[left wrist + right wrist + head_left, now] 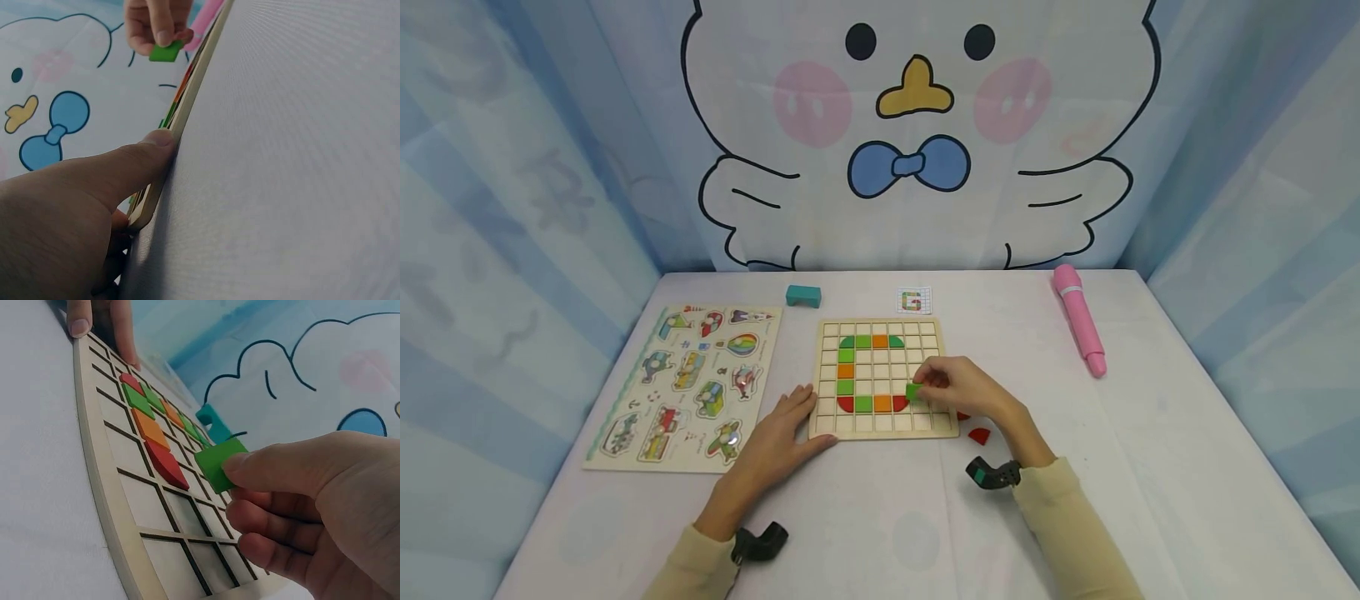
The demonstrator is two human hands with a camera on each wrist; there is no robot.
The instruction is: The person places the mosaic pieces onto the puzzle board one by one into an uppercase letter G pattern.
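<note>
My right hand (958, 385) pinches a green square tile (219, 464) between thumb and fingers, above the right part of a wooden grid board (887, 435). Green, orange and red tiles lie in the board's cells as a C shape, among them a red rounded tile (165, 464) just left of the held one in the head view. At the board's front left corner rests my left hand (781, 437), its thumb (156, 139) against the front edge and its fingers along the left side.
Loose red pieces (979, 436) lie by the board's right edge, partly under my right wrist. A small pattern card (913, 300) and a teal block (803, 296) sit behind the board. To the left lies a picture puzzle board (700, 392); a pink stick-shaped object (1080, 321) is at right.
</note>
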